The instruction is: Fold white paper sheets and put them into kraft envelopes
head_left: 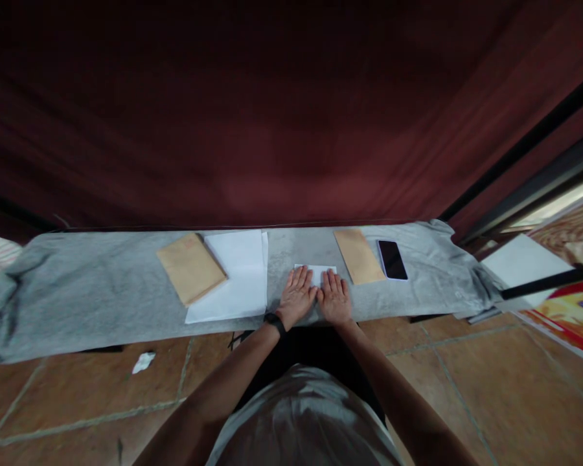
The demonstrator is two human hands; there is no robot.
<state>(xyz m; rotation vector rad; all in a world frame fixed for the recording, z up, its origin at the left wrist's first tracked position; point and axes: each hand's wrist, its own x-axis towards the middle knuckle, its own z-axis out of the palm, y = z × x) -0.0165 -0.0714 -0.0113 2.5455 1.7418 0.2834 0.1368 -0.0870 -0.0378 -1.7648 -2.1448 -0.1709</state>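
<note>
A small white folded paper (317,273) lies flat on the grey cloth, straight in front of me. My left hand (297,296) presses on its left part, palm down with the fingers stretched out. On its right part rests my right hand (335,298), also flat with fingers extended. The thumbs come close together over the paper's near side, and both hands hide much of it. To the right of my hands lies a brown envelope (359,256). White sheets (243,272) are stacked to the left, with a pile of brown envelopes (190,266) overlapping them.
A phone (393,260) with a dark screen lies right of the single envelope. The grey cloth (102,285) covers a long narrow surface against a dark red curtain (282,155). A crumpled white scrap (144,362) is on the tiled floor. Black bars stand at the right.
</note>
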